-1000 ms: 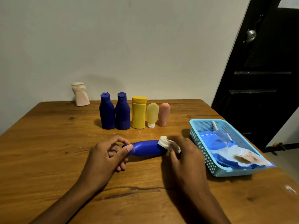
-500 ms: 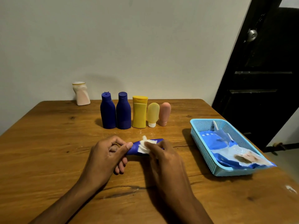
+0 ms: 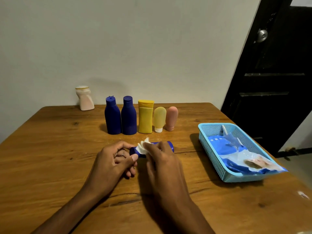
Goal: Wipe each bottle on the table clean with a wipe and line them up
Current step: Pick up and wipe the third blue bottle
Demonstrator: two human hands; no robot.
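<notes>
A blue bottle (image 3: 168,146) lies on its side on the wooden table (image 3: 50,149). My left hand (image 3: 116,159) pinches its cap end, thumb on the neck. My right hand (image 3: 160,159) presses a white wipe (image 3: 143,146) onto the bottle's left part and covers most of its body. Behind them a row stands upright: two blue bottles (image 3: 112,118) (image 3: 128,116), a yellow bottle (image 3: 145,116), a pale yellow tube (image 3: 159,119) and a pink tube (image 3: 171,118). A white and pink bottle (image 3: 85,98) stands apart at the back left by the wall.
A light blue plastic basket (image 3: 212,156) sits at the right, holding a blue and white wipes pack (image 3: 239,154) that hangs over its near edge. A dark door (image 3: 273,73) is beyond the table's right side. A wall runs close behind the table.
My right hand has slid the wipe leftwards along the lying blue bottle, from its base end towards the cap. My left hand has kept its hold.
</notes>
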